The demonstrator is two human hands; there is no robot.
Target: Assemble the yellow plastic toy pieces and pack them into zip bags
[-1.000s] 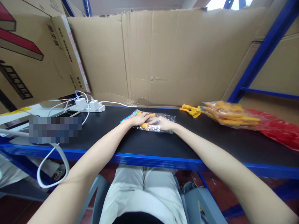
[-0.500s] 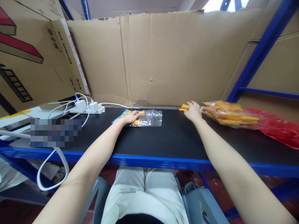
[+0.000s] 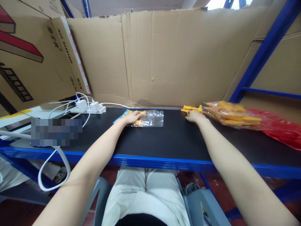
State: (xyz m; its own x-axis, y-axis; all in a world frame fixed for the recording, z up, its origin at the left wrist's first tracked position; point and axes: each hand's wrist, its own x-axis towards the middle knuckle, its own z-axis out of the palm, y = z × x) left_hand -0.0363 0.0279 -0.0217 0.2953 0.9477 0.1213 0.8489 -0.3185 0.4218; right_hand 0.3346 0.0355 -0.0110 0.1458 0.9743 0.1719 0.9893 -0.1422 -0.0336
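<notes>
My left hand (image 3: 133,117) is closed over a clear plastic bag (image 3: 155,118) that lies flat on the black tabletop. A colourful printed card end of the bag shows left of the fingers. Orange plastic pieces (image 3: 142,113) show in it above and below my fingertips; their middle is hidden by the hand. Farther right, my right hand (image 3: 195,116) is closed on an orange plastic piece (image 3: 191,108) with flared ends, near the table's back edge. Just beyond that hand lies a larger clear bag of orange pieces (image 3: 232,114).
A red plastic bag (image 3: 282,130) lies at the far right. White chargers and cables sit on a power strip (image 3: 100,110) at the left. A cardboard panel (image 3: 183,59) stands behind the table, and a blue rail (image 3: 162,161) runs along its front edge.
My right hand has shifted slightly down and right, with its fingers lower, and more of the orange piece shows above them. My left hand stays on the bag.
</notes>
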